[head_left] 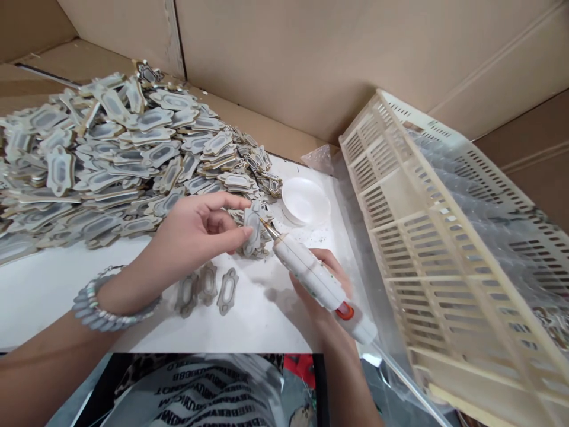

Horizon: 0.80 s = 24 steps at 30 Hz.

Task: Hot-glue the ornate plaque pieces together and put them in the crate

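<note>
My left hand (198, 232) pinches a small grey plaque-shaped piece (253, 228) between thumb and fingers, holding it upright above the white table (53, 284). My right hand (326, 284) grips a white pen-like tool (313, 277) with an orange button; its metal tip touches the held piece. Three flat grey frame pieces (208, 287) lie on the table just below my left hand. A large heap of similar grey and gold pieces (111, 154) fills the left and back of the table.
A round white dish (306, 200) sits beyond the tool. A cream slatted plastic basket (444, 249) lined with clear plastic leans at the right. Cardboard walls (311, 53) stand behind. A beaded bracelet (100, 302) circles my left wrist.
</note>
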Tool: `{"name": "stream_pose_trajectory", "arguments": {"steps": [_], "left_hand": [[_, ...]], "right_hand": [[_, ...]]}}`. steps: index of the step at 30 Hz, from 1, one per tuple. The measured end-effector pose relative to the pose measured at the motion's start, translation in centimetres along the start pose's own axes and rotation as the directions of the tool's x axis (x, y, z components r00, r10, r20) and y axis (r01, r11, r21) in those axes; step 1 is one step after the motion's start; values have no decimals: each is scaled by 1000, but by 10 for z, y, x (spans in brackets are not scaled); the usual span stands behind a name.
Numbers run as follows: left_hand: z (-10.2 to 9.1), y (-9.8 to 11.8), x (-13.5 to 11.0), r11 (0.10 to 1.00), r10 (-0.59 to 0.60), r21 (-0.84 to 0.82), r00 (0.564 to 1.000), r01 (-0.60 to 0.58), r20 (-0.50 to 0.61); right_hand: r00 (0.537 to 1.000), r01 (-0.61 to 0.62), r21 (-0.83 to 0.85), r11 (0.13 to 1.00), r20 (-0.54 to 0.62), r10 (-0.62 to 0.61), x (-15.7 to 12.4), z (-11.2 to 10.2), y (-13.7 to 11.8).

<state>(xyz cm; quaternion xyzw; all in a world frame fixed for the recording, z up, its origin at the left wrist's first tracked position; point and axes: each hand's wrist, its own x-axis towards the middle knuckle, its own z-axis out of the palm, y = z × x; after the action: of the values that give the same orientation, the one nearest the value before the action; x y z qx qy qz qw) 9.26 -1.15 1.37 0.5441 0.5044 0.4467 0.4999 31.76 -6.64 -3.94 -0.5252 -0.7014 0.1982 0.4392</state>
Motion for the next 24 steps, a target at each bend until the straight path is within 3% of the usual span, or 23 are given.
{"name": "stream_pose_trajectory", "arguments": {"steps": [7,24], "left_hand": [[1,3,-2,1000,9,0,1000,-9,-5],[3,4,-2,1000,19,24,1000,-19,-17]], "right_hand": [[996,93,-39,995,10,-93,2,0,2],[999,36,-64,997,-5,-37,0,1,5]]}}
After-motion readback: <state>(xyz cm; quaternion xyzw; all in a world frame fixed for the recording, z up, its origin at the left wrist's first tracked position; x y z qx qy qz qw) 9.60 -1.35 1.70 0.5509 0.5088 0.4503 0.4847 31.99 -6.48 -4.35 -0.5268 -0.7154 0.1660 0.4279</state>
